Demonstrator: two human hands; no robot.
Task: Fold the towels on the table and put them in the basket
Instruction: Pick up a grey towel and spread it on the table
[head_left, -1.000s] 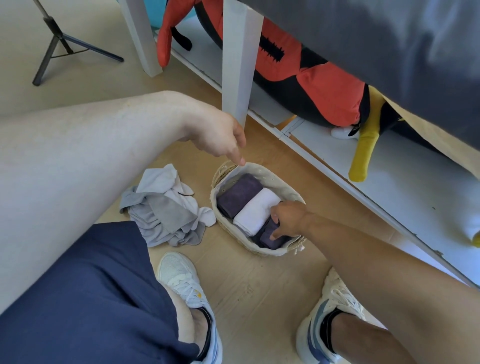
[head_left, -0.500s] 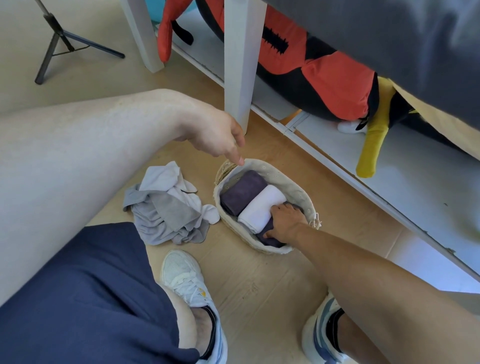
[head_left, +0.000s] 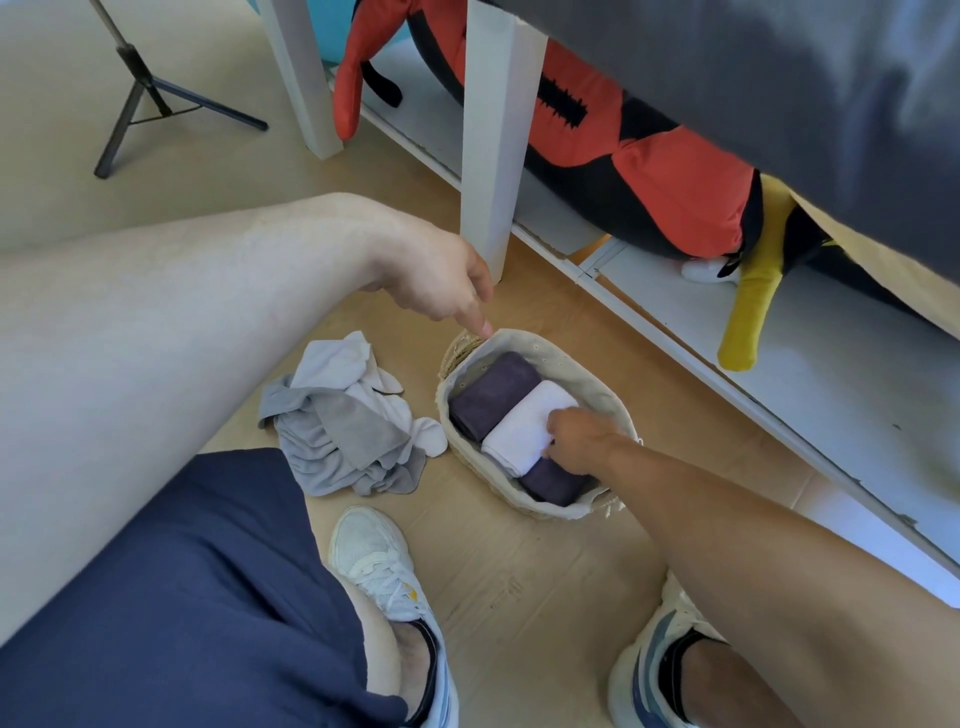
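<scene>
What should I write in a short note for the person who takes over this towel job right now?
Left hand: fingers curled, index tip at the basket rim, holding nothing.
Right hand: inside the basket, on the white towel; its grip is unclear from here.
Done: three folded towels lie side by side in the basket, a purple towel, the white one, and a second purple towel.
Left: a pile of unfolded grey and white towels lies on the floor beside the basket.
</scene>
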